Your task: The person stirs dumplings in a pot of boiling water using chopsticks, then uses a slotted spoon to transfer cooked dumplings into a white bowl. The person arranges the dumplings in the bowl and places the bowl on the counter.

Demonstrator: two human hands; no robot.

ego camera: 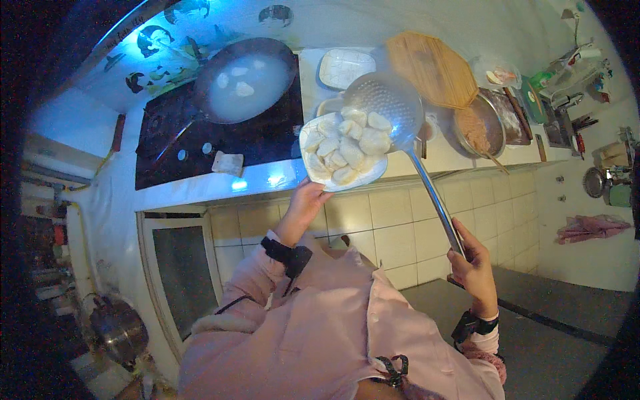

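My left hand [303, 207] grips the near edge of a white plate [318, 178] heaped with pale dumplings [352, 145]. In my right hand [472, 262] is the metal handle of a perforated skimmer [385, 102], whose round head is beside and partly behind the plate's far right part. To the left, a wok [200, 92] stands on the black cooktop [165, 130]; several pale dumplings [244, 89] show in its cloudy liquid. Whether the skimmer touches the plate or the dumplings, I cannot tell.
A white dish [346, 69] and an octagonal wooden board [432, 70] lie behind the skimmer. Right of them stands a metal bowl [501, 125] of minced filling with a utensil in it. A folded cloth [228, 163] lies at the cooktop's front edge. The sink [557, 127] is farther right.
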